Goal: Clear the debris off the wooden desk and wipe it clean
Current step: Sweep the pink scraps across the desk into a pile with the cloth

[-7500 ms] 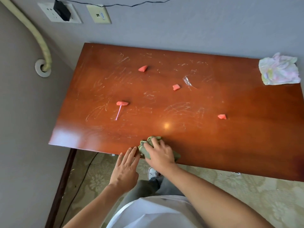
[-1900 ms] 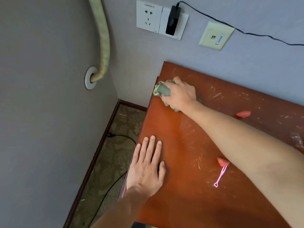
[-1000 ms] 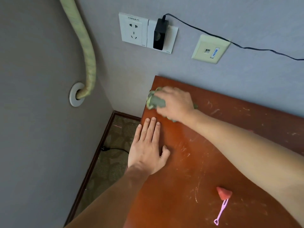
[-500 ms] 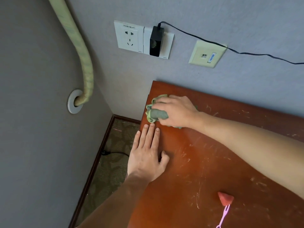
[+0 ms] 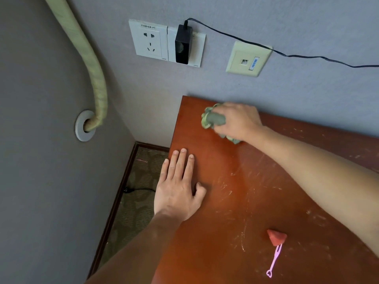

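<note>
Green cloth (image 5: 213, 119) now nearer the wall — right hand (image 5: 239, 121) gripping, on desk (image 5: 235, 201).

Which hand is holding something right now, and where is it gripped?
The right hand grips the bunched green cloth around its middle, near the desk's far corner. The left hand rests flat, holding nothing.

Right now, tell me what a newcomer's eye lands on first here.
The right hand grips a green rag at the far left corner of the scratched wooden desk. The left hand rests flat near the desk's left edge. Nearer, a red scrap lies beside a pink pick.
</note>
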Action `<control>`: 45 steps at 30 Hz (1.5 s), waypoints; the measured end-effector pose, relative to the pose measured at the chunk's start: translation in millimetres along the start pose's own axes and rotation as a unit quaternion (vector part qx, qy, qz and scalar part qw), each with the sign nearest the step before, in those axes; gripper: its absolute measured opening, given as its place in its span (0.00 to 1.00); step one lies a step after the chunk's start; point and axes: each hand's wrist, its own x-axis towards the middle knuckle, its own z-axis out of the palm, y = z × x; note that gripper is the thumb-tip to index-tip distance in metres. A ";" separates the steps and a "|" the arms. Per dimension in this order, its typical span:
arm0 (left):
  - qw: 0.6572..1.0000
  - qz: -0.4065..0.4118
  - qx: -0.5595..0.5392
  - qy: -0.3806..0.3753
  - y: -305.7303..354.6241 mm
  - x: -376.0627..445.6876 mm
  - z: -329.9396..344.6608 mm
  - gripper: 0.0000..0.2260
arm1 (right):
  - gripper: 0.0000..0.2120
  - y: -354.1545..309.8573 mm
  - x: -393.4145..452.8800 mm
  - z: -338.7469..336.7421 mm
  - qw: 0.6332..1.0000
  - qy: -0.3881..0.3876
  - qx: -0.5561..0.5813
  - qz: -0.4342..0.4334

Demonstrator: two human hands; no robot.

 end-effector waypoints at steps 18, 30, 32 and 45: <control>1.000 0.001 0.006 0.012 0.4 -0.5 1.7 0.34 | 0.20 25.5 -6.6 5.2 0.992 0.033 0.028 0.122; 1.000 0.002 0.010 0.021 0.2 -0.1 3.3 0.34 | 0.22 37.8 -44.3 3.5 0.995 0.015 0.007 0.093; 1.000 0.001 0.011 0.022 -0.4 0.0 3.9 0.34 | 0.20 53.9 -33.7 3.1 0.985 0.030 0.018 0.170; 0.999 0.003 0.007 0.049 -0.2 -1.2 7.3 0.34 | 0.20 82.0 -51.7 1.6 0.978 0.014 0.013 0.207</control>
